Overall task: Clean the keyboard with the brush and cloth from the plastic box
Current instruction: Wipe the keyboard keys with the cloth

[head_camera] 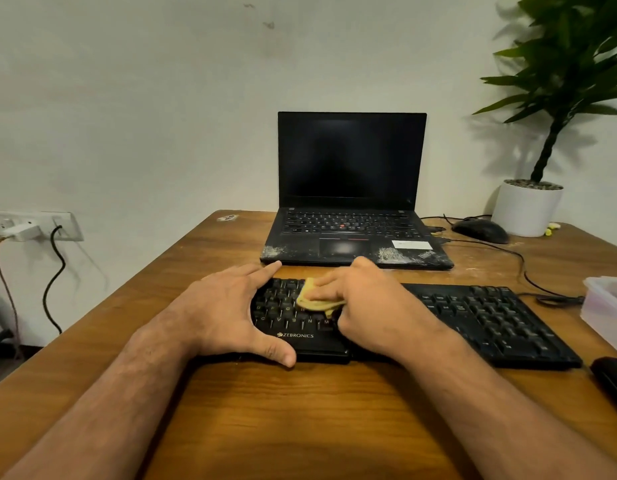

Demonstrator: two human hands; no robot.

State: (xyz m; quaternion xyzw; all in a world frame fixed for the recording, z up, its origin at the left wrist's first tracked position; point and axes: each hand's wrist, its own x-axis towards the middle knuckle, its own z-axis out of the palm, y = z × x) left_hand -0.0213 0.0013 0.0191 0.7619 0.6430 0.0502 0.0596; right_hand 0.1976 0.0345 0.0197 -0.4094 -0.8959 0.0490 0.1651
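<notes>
A black keyboard lies across the wooden desk in front of me. My left hand rests on its left end, fingers spread, thumb on the front edge, holding it in place. My right hand presses a folded yellow cloth onto the keys near the middle of the keyboard, fingers closed on the cloth. The clear plastic box stands at the right edge of the desk, partly cut off by the frame. No brush is visible.
An open black laptop sits just behind the keyboard. A black mouse and a potted plant stand at the back right, with cables running across the desk. A dark object lies at the right front edge.
</notes>
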